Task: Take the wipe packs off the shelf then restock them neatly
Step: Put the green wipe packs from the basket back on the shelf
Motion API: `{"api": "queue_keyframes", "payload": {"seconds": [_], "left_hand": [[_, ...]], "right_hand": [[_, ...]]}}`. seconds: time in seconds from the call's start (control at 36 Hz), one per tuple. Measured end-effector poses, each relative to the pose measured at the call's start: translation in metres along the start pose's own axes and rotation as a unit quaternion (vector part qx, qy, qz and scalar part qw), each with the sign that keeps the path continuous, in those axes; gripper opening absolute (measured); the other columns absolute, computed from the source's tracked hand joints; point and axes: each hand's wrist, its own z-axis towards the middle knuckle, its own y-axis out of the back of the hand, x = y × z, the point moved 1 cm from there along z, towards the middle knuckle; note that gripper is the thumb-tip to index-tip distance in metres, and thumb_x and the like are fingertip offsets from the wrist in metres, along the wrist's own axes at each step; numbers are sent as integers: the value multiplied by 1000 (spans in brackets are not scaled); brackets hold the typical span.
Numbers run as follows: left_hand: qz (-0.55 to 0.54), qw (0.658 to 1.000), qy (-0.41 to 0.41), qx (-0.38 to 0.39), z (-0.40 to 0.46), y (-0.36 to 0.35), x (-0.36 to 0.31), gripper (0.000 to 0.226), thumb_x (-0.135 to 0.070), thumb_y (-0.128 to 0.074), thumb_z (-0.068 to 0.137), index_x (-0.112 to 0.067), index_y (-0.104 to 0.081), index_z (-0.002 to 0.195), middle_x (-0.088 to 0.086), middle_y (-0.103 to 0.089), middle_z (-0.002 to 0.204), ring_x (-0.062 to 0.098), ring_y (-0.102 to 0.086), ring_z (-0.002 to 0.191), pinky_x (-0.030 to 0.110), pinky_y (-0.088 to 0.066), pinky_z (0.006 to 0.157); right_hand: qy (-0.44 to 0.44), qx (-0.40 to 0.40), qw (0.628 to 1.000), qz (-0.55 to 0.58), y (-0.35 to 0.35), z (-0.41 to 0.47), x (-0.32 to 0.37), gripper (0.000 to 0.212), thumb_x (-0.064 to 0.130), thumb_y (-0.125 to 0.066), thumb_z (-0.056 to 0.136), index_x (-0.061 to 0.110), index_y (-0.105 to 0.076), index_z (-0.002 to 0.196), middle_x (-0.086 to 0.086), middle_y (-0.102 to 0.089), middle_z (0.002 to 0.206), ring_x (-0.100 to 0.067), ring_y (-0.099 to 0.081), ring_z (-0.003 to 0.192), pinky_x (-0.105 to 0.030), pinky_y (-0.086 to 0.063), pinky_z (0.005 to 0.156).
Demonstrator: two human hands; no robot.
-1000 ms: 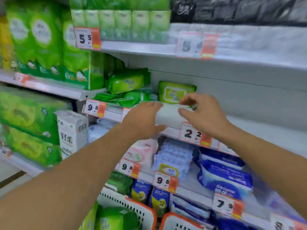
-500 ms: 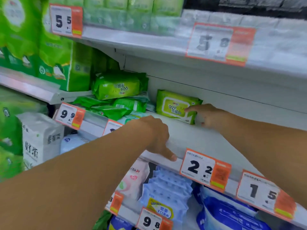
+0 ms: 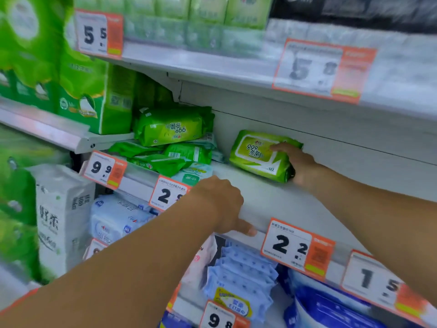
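Note:
A lime-green wipe pack (image 3: 257, 155) leans against the back wall of the white middle shelf (image 3: 279, 204). My right hand (image 3: 295, 162) wraps its right end, fingers over the front face. My left hand (image 3: 222, 204) rests palm-down on the shelf's front lip, thumb on the edge, holding nothing. To the left lies an untidy heap of green wipe packs (image 3: 172, 140), with a pale teal pack (image 3: 194, 174) under them.
Price tags (image 3: 295, 247) hang along the shelf fronts. Blue wipe packs (image 3: 241, 278) fill the shelf below. Green tissue bundles (image 3: 78, 86) and a white tissue pack (image 3: 59, 214) stand at the left. The upper shelf (image 3: 212, 65) overhangs closely.
My right hand left the shelf's front, reached to the back and closed on the lime-green pack. My left hand settled on the shelf edge. The view moved closer.

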Motion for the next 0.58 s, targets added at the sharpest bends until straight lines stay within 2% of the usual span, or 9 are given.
{"api": "queue_keyframes", "payload": {"seconds": [0.14,0.22,0.25,0.31,0.36,0.39,0.42,0.47,0.58], "left_hand": [[-21,994,82,-70,-16,-16,-17,71,-70,-43,90,-12,-41,132,12,-53,130,29,-49,123,38,-32,106],[-181,961,102,-183,-31,-36,-23,79,-63,-38,94,-9,-25,150,15,-37,145,32,-33,138,41,-20,119],[-300,914,115,-248,-42,-35,-26,80,-60,-37,93,-8,-24,152,15,-34,149,32,-30,141,40,-21,119],[-579,728,169,-324,-70,-19,-28,72,-60,-35,96,-12,-34,149,7,-37,150,27,-31,143,33,-24,117],[-821,499,172,-217,-97,4,-24,69,-71,-38,91,-19,-54,133,1,-53,137,26,-47,132,39,-36,109],[-872,437,139,-169,-110,13,-20,73,-76,-45,83,-19,-60,125,2,-59,128,27,-55,123,47,-44,105],[-878,443,107,-148,-124,18,-18,72,-74,-57,76,-18,-64,121,2,-64,121,24,-60,115,52,-49,99],[-830,529,98,-148,-154,26,-19,61,-48,-76,71,-14,-67,122,5,-74,111,22,-71,100,47,-57,89],[-768,601,154,-157,-213,18,-11,43,-28,-79,76,-14,-68,115,5,-77,97,21,-75,87,38,-61,76]], "right_hand": [[-25,83,992,89,34,-78,26,26,27,-67,89,16,-72,112,-11,-78,96,-28,-76,81,-54,-61,72],[-34,139,977,158,58,-135,35,30,31,-62,91,20,-72,118,-10,-75,111,-27,-73,97,-53,-57,86],[-33,153,971,180,65,-154,36,28,31,-60,92,19,-72,115,-10,-75,110,-26,-75,91,-53,-59,81],[-30,180,964,194,74,-192,33,27,30,-59,92,17,-72,112,-11,-76,108,-26,-76,85,-52,-59,74],[-26,221,955,195,76,-225,25,31,26,-62,85,13,-72,111,-12,-76,107,-26,-76,87,-51,-60,75],[-30,249,949,189,74,-243,20,34,26,-63,80,11,-73,109,-13,-76,106,-26,-76,87,-50,-60,75],[-38,272,946,174,71,-256,13,36,27,-63,77,10,-75,107,-13,-76,105,-26,-76,86,-49,-61,75],[-49,298,943,140,62,-275,-1,39,27,-65,74,9,-75,107,-13,-76,104,-25,-76,87,-45,-62,75],[-49,327,937,116,23,-313,-34,38,29,-65,77,12,-71,111,-12,-75,111,-25,-73,100,-42,-61,84]]}}
